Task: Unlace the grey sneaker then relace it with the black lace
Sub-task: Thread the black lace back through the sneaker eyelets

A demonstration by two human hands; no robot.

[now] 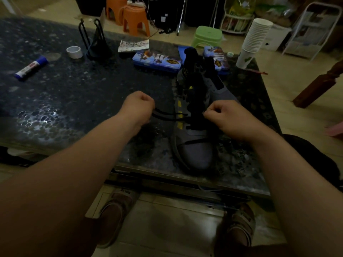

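The grey sneaker (pixel 196 145) with yellow marks stands on the dark pebble-patterned table (pixel 74 93), toe toward me, its black tongue raised. The black lace (pixel 167 115) runs across the lower eyelets and out to the left in two strands. My left hand (pixel 138 106) is curled into a fist to the left of the shoe and grips those two strands. My right hand (pixel 224 117) is at the shoe's right side, its fingers pinching the lace at the eyelets. Another stretch of lace crosses the toe area.
On the table behind the shoe lie two blue tins (pixel 157 61), a glue stick (pixel 31 67), a tape roll (pixel 74 51), a black wire stand (pixel 96 41) and a stack of paper cups (pixel 254 39). Orange and green stools (pixel 207 36) stand on the floor beyond. The table's near edge is just below the toe.
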